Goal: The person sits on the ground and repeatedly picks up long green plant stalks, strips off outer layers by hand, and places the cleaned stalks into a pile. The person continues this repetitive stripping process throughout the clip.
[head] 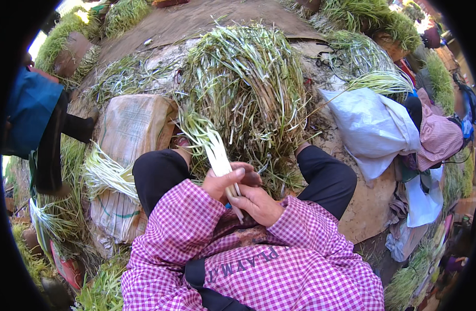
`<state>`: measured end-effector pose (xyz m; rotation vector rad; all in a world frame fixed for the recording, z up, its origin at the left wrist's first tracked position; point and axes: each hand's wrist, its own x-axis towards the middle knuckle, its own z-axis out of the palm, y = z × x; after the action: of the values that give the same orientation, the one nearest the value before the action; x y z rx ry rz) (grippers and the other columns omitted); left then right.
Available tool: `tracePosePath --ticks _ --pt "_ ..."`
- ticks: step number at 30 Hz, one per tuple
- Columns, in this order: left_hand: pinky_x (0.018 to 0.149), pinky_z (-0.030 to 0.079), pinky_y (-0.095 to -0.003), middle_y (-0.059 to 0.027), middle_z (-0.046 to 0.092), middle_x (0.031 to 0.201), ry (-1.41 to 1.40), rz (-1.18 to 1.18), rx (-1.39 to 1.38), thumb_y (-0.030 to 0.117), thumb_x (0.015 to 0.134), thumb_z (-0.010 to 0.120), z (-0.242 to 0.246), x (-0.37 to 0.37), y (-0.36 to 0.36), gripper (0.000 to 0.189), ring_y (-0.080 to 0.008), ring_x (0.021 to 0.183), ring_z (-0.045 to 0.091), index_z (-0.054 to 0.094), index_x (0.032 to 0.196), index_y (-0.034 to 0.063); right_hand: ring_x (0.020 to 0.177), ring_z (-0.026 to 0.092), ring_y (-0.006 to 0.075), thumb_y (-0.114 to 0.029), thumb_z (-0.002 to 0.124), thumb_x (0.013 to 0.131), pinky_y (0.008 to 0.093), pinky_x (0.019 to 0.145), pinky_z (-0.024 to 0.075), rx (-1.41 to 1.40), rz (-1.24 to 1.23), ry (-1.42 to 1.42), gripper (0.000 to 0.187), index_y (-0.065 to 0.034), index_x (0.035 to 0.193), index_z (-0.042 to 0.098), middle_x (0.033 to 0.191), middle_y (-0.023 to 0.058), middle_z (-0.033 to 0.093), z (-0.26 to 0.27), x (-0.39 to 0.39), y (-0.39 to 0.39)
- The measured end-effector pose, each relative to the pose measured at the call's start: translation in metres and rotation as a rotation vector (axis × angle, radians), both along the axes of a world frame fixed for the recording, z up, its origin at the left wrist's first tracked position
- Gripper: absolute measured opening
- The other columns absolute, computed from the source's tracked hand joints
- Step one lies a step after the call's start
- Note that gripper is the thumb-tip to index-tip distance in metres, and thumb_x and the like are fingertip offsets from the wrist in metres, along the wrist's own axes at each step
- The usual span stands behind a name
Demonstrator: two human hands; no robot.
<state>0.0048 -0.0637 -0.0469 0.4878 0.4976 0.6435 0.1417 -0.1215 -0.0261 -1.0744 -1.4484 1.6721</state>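
Note:
Close in front of my body, a small bunch of pale green and white plant stalks is held upright at a slant. My left hand is closed around its lower part, thumb across the stalks. My right hand grips the same stalks near their lower ends, just beside the left. A bit of blue shows under the hands. Beyond them, between my knees, stands a large heap of green and brownish stalks. A separate bunch of trimmed, whitish stalks lies on a woven sack at the left.
The stuffed woven sack lies beside my left knee. A white plastic sack is at the right, near a person in checked clothing. Another person in a blue garment stands at the left. More stalk heaps surround the place.

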Motion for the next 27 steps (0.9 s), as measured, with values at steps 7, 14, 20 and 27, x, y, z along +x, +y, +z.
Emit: tracePosePath --ticks 7,14,20,27 --pt "0.050 0.048 -0.0296 -0.0105 0.058 0.074 0.161 0.404 0.048 0.007 0.086 0.049 0.068 0.003 0.102 0.016 -0.0213 0.063 0.059 0.052 0.099 -0.0018 0.081 0.057 0.0233 -0.038 0.051 0.085 0.0317 0.076 0.0458 0.027 -0.167 -0.144 0.043 0.0021 0.100 0.057 0.089 0.0144 0.059 -0.008 0.044 0.091" --pt "0.042 0.042 -0.0267 -0.0093 0.057 0.071 0.214 0.708 -0.102 0.006 0.086 0.049 0.067 -0.010 0.123 0.010 -0.0193 0.057 0.056 0.053 0.093 0.0002 0.119 0.037 0.0290 -0.042 0.058 0.079 0.0415 0.100 0.0309 0.028 -0.670 -1.201 0.073 -0.0014 0.131 0.028 0.129 0.0197 0.035 -0.053 0.096 0.188" --pt "0.042 0.041 -0.0270 -0.0087 0.056 0.071 0.135 0.607 -0.046 0.009 0.085 0.051 0.067 -0.006 0.108 0.014 -0.0187 0.058 0.055 0.051 0.097 0.0008 0.117 0.034 0.0335 -0.042 0.065 0.072 0.0452 0.102 0.0244 -0.056 -0.464 -1.335 0.096 -0.0006 0.137 0.008 0.130 0.0230 0.029 -0.093 0.051 0.204" --pt "0.040 0.040 -0.0276 -0.0090 0.057 0.070 0.099 0.588 -0.031 0.008 0.084 0.053 0.067 -0.009 0.105 0.013 -0.0197 0.057 0.057 0.053 0.095 0.0013 0.103 0.053 0.0310 -0.014 0.070 0.071 0.0389 0.088 0.0459 -0.189 -0.750 -0.820 0.086 -0.0060 0.137 0.015 0.127 0.0212 0.040 -0.069 0.069 0.223"
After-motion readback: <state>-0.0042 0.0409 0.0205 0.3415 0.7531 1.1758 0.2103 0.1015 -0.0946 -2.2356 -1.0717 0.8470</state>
